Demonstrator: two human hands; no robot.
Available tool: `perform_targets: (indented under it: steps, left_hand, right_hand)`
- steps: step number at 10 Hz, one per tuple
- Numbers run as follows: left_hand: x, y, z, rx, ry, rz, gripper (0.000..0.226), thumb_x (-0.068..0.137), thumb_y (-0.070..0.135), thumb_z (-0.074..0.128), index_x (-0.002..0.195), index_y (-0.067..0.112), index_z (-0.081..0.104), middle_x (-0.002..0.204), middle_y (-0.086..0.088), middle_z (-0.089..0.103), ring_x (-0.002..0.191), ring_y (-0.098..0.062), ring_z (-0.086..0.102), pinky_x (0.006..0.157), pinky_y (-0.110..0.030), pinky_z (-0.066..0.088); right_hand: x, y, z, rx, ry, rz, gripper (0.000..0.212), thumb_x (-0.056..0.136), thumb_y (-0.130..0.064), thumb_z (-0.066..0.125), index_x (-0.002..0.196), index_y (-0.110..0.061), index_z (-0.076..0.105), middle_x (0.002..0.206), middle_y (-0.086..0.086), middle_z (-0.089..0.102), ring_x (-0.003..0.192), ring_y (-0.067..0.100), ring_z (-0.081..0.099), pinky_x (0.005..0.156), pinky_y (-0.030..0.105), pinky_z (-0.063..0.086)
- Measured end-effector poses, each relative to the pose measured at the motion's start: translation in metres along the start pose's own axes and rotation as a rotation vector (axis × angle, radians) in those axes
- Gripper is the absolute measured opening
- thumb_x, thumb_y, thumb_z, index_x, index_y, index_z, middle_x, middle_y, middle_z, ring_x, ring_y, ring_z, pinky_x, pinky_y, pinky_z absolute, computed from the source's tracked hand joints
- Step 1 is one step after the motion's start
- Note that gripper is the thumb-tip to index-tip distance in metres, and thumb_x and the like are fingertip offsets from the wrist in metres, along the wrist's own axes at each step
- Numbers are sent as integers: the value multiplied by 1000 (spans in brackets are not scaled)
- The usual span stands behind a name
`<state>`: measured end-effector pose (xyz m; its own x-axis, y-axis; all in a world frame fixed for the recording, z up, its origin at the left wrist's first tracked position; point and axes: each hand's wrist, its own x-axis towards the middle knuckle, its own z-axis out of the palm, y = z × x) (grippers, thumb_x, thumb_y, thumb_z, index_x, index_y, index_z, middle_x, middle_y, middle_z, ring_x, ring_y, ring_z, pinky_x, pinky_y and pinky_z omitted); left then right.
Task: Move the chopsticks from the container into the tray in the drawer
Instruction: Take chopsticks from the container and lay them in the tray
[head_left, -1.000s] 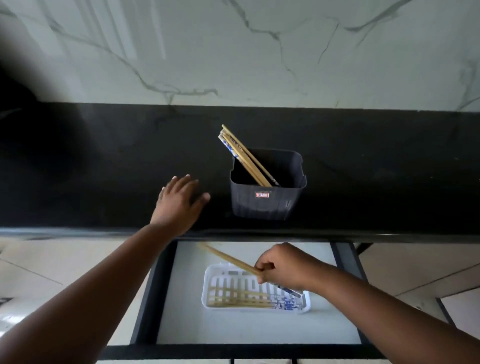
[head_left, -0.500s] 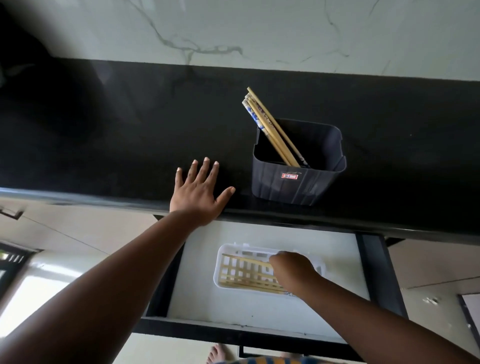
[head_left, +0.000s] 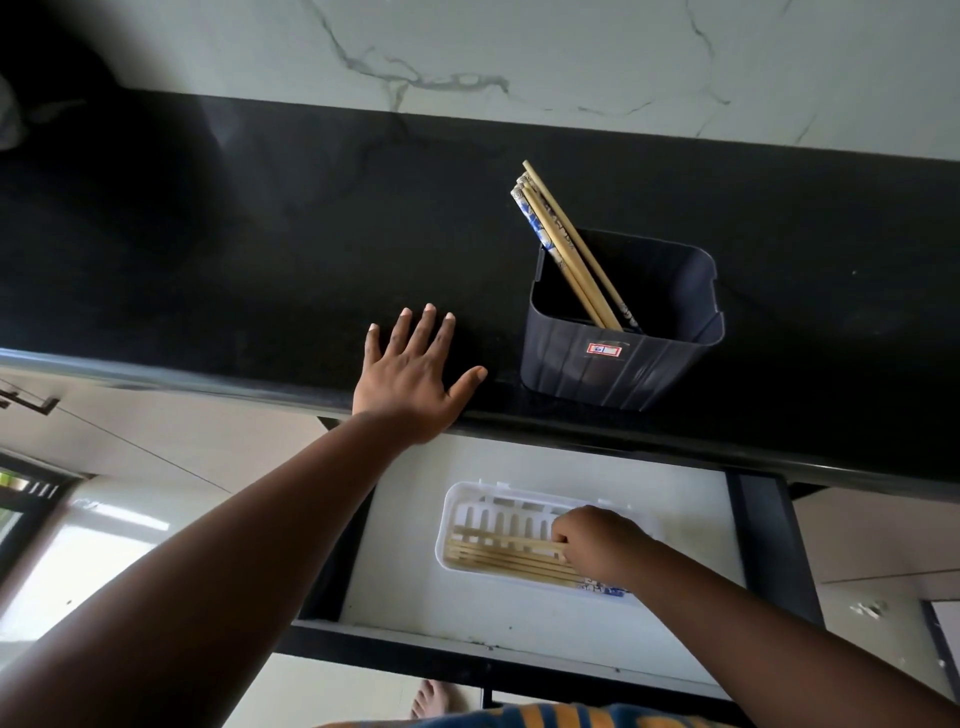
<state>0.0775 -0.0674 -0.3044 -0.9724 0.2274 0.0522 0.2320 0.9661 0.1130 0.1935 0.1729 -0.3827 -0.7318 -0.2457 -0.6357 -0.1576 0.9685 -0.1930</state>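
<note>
Left hand (head_left: 413, 376) lies flat with fingers (head_left: 425, 332) spread; right hand (head_left: 597, 543) reaches down, fingers curled.

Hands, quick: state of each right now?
Left hand: open, flat on the countertop.
Right hand: fingers curled on chopsticks in the tray.

The container (head_left: 618, 358) bears a small red-bordered sticker (head_left: 603, 350) — its print too small to read.

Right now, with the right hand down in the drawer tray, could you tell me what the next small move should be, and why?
Probably let go and lift the right hand back up to the container. Its fingers sit on chopsticks lying flat in the tray, while several chopsticks lean in the container.
</note>
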Motion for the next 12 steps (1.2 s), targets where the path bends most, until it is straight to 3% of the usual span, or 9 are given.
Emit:
perform_targets:
  steps: [5,6,7,8,9,10,12]
  left_hand:
    - [0,-1,0,5,-3,8,86,84,78,0,154,27,6,163,0,2,149,-22,-4,118,-50,-4]
    - [0,-1,1,5,-2,8,87,83,78,-1,154,28,7,163,0,3,149,-22,-4,118,-50,-3]
    - [1,-2,1,9,-3,8,87,83,79,-1,154,28,6,163,1,3,149,-22,-4,117,-49,-5]
    - [1,-2,1,1,3,10,87,83,79,-1,154,28,7,163,0,4,149,-22,-3,117,-50,-3]
    - [0,-2,1,-2,3,12,87,83,79,0,154,28,7,163,0,4,149,-22,-3,117,-50,-3]
    - [0,-1,1,-5,6,8,87,84,78,1,154,27,9,163,0,5,149,-22,-2,117,-50,-2]
    - [0,-1,1,-5,3,7,86,84,78,2,154,27,9,163,0,4,149,-22,-3,117,-50,-2]
  right_hand:
    - [-1,0,1,133,40,1,17,92,-19,56,106,-18,66,108,3,67,98,21,63,78,31,49]
    - [0,0,2,105,53,25,16,92,-10,51,100,-12,65,109,7,68,99,24,66,67,29,45]
    - [1,-1,3,55,57,46,11,90,-5,51,83,-12,57,105,7,70,81,19,62,57,25,36]
    - [-1,-3,4,18,70,45,13,89,-2,51,87,-10,62,90,4,66,74,17,58,56,24,37]
    - [-1,-2,6,3,100,35,17,86,0,53,75,-13,54,70,-4,47,59,12,44,50,22,32]
    - [1,-1,7,6,68,12,14,84,4,55,83,-11,55,78,2,51,68,19,53,60,25,44]
    - [-7,2,13,-77,154,36,27,80,2,53,97,-16,64,85,-4,51,74,16,51,60,25,40]
